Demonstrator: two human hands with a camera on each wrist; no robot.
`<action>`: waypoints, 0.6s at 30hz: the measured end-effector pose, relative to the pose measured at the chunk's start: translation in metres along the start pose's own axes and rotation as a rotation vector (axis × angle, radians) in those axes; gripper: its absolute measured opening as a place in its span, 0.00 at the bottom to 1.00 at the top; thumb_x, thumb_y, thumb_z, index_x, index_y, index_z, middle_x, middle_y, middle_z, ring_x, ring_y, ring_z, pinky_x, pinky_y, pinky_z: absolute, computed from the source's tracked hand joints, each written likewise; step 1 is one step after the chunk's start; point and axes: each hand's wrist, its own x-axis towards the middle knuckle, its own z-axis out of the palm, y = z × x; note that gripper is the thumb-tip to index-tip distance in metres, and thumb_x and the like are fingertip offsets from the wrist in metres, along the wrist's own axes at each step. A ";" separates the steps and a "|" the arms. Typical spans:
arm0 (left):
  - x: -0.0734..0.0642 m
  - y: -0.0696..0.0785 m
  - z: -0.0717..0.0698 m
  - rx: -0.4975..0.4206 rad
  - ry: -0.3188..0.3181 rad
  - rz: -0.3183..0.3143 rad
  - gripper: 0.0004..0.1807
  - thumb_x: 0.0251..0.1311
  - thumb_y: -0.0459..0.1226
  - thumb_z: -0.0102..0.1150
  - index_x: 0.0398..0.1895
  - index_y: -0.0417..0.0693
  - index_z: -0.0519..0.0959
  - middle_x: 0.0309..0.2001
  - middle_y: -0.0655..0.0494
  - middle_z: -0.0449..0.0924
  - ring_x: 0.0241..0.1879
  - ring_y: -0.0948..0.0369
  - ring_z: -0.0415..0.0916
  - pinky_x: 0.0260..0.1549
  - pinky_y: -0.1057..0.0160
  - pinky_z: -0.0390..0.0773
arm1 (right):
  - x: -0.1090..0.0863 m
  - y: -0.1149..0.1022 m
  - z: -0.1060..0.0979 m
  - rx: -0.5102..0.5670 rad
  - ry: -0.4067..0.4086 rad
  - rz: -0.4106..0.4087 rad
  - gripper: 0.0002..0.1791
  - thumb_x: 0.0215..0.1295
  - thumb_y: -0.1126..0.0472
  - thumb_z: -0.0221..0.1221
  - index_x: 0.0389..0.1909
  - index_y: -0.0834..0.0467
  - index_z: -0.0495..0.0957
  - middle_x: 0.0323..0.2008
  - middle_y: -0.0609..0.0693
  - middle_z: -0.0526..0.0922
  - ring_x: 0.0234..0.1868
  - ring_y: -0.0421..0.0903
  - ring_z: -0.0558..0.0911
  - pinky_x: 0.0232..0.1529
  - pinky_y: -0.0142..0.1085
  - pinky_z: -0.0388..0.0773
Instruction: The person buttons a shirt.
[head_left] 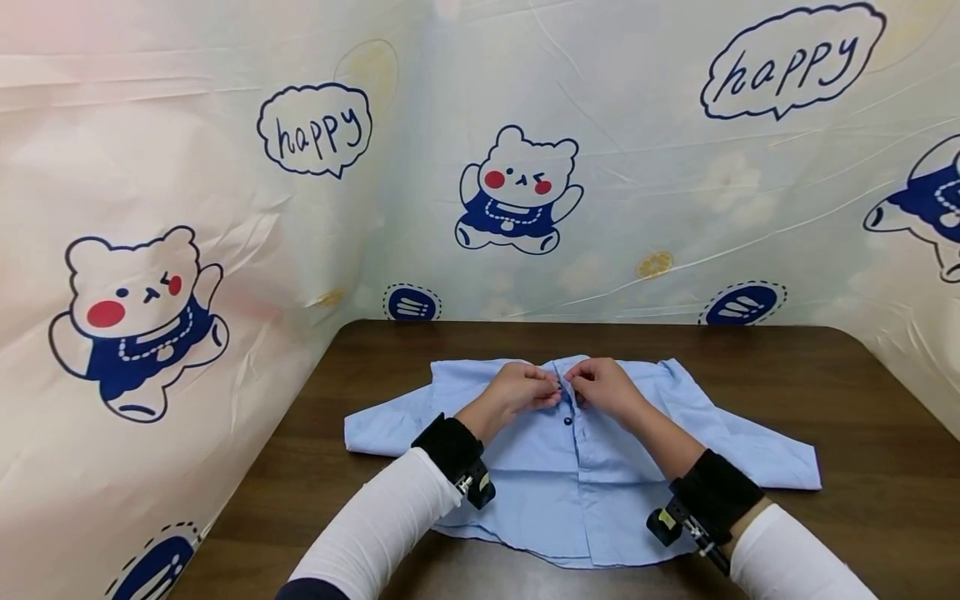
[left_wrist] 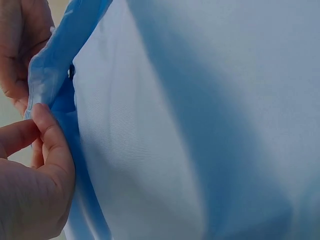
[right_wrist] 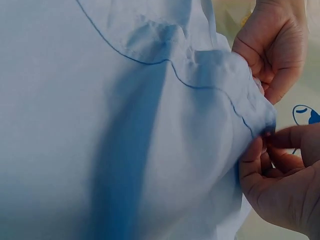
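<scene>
A light-blue long-sleeved shirt lies front up, its sleeves spread to both sides. My left hand is at the upper front opening, thumb and finger pinching the placket edge in the left wrist view. Across from it, my right hand pinches the other side of the opening near the collar, and the right wrist view shows the cloth lifted between its thumb and fingers. A dark button sits on the placket just below both hands; another dark button shows beside the folded placket. The fingertips partly hide the cloth's edge.
The shirt rests on a dark brown wooden table. Behind and to the left hangs a pale curtain printed with bears and "happy" bubbles. Black wrist straps with small cameras sit on both wrists above the shirt.
</scene>
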 end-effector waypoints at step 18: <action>-0.007 0.008 0.004 0.003 0.054 -0.014 0.10 0.64 0.27 0.58 0.46 0.30 0.81 0.30 0.51 0.79 0.26 0.63 0.77 0.32 0.68 0.81 | 0.002 -0.008 -0.003 -0.043 -0.019 -0.030 0.06 0.59 0.66 0.64 0.30 0.67 0.83 0.19 0.47 0.75 0.21 0.41 0.73 0.24 0.32 0.72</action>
